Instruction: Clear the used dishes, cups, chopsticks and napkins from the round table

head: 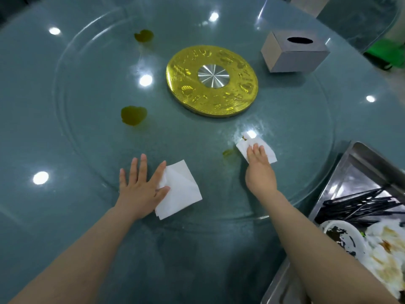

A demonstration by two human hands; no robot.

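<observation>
Both forearms are reaching in from the bottom edge, so starting there: the left hand (140, 185) is lying flat with fingers spread, its thumb side pressing down on a folded white napkin (178, 191), not really gripping it, more like pinning it. The right hand (258, 159) is pressing straight fingers onto a second, smaller napkin (256, 150) and looks like it's wiping at a brownish smear near the light glare. Going big to small: the round table (43, 227) is looking basically cleared, no dishes, cups or chopsticks sitting on the glass that I can see. On top of it the glass lazy Susan (92, 69) is carrying the gold turntable hub (211, 81) and one grey tissue box (294, 51). The steel tray (355, 163) at the right edge is holding the cleared stuff: a bunch of black chopsticks (359, 207) (too tangled to count), at least one dirty white dish (341, 238) and a heap of stained used napkins (388, 253). So I'm guessing the clearing part is mostly done and it's down to wiping. Still left: three greenish-yellow spills, one far (143, 36), one mid-left (133, 115), one small one (229, 152) just beside the right hand's napkin, plus those two napkins needing to go in the tray.
</observation>
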